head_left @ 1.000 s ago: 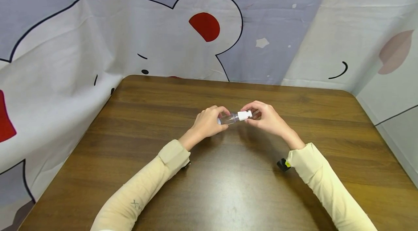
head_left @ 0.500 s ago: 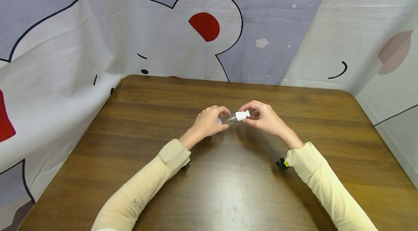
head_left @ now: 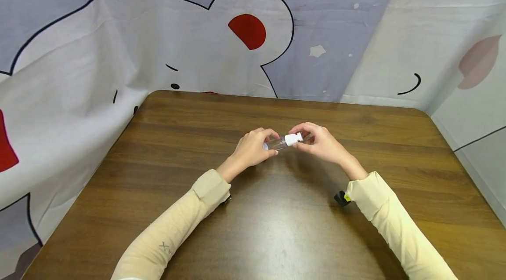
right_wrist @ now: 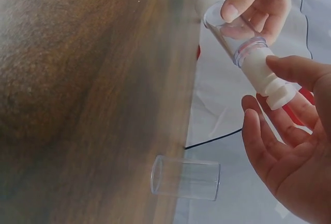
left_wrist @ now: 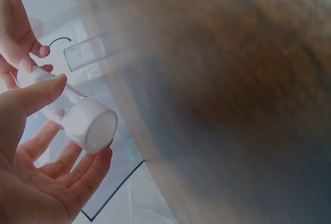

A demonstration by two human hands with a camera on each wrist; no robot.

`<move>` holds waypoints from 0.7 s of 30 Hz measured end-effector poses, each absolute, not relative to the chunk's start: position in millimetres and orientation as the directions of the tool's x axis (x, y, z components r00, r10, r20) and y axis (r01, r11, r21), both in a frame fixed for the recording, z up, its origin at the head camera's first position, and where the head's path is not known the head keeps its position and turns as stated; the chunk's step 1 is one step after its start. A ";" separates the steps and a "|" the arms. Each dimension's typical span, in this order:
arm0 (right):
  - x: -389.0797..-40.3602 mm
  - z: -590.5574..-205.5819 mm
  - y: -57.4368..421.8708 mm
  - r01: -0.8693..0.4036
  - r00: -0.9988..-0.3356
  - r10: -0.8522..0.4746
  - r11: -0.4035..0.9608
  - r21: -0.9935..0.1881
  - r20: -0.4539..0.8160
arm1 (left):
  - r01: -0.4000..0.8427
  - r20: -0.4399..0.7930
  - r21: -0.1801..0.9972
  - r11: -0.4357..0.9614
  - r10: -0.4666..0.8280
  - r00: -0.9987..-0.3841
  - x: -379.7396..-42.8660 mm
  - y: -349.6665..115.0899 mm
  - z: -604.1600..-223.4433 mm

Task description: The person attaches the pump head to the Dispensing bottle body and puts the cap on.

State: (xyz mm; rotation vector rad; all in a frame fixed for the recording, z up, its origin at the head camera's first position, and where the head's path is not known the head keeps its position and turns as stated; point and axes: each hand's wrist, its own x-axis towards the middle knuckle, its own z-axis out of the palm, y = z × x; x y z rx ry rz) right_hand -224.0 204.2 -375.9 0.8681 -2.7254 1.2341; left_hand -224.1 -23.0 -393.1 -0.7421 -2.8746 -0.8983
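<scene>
A small clear bottle (head_left: 277, 143) with a white pump top (head_left: 293, 139) is held nearly level above the table, its pump end pointing right. My left hand (head_left: 251, 147) grips the clear body near the base, thumb on the near side; the thick base (left_wrist: 93, 125) faces the left wrist camera. With thumb and fingers, my right hand (head_left: 325, 143) pinches the white pump top (right_wrist: 258, 71), the other fingers loosely bent beneath. A clear open-ended cylinder, perhaps a cover (right_wrist: 186, 178), lies apart from both hands and is also visible in the left wrist view.
The brown wooden table (head_left: 253, 209) has rounded far corners. Behind it and at the sides hangs a printed cloth (head_left: 158, 42) with cartoon bear shapes. A small black and yellow device (head_left: 342, 198) sits under the right cuff.
The right hand and the white pump top have shifted slightly left, and the pump top's tip looks turned a little. The left hand stays in place on the bottle.
</scene>
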 end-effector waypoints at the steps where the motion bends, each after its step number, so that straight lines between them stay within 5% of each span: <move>1: -224.0 -376.1 204.2 -0.489 -0.849 -0.472 0.534 -0.690 0.236 | 0.455 0.176 0.527 0.718 0.432 -0.884 -223.9 -23.0 -393.7; 13: -225.6 -375.3 202.3 -0.393 -0.897 -0.416 0.589 -0.706 0.153 | 0.481 0.230 0.558 0.677 0.430 -0.873 -221.2 -20.5 -399.2; 21: -225.2 -373.3 205.5 -0.410 -0.872 -0.461 0.501 -0.763 0.166 | 0.487 0.252 0.580 0.653 0.424 -0.870 -222.2 -19.8 -403.2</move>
